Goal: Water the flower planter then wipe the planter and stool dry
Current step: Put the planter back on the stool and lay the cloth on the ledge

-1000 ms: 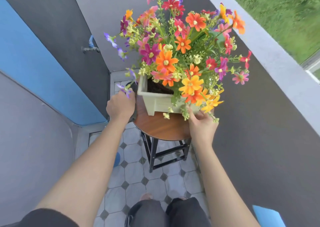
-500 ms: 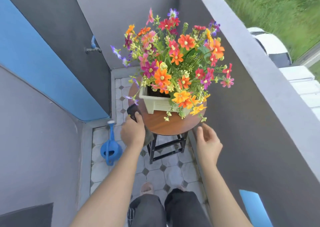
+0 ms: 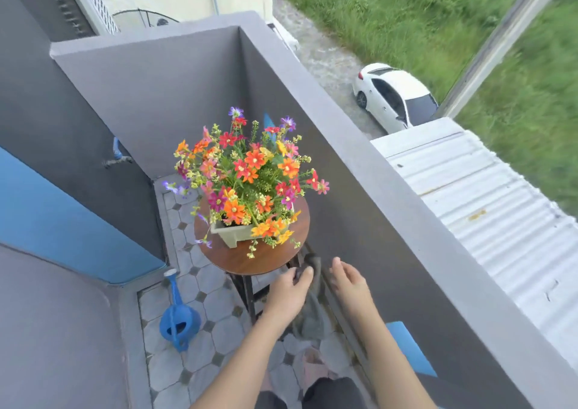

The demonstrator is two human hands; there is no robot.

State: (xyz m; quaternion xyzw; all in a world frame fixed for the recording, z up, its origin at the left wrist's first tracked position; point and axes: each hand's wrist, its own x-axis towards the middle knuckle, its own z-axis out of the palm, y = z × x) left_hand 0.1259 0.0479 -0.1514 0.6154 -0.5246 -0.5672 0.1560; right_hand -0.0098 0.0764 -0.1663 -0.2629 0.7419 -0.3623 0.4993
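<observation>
A pale square planter [image 3: 232, 233] full of orange, red and pink flowers [image 3: 247, 177] stands on a round wooden stool [image 3: 250, 260] with black legs. My left hand [image 3: 287, 294] hangs in front of and below the stool's near edge, shut on a dark grey cloth [image 3: 311, 315] that dangles from it. My right hand [image 3: 348, 283] is beside it to the right, fingers apart and holding nothing, close to the grey wall. Neither hand touches the stool or planter.
A blue watering can [image 3: 179, 319] stands on the tiled floor [image 3: 200, 365] left of the stool. A tap [image 3: 117, 157] juts from the dark left wall. A grey parapet wall [image 3: 369, 221] runs along the right, very near the stool. My legs show at the bottom.
Both hands have drawn back from the planter and stool, towards me and lower. The left hand carried the cloth off the stool top. The view has risen and pulled away.
</observation>
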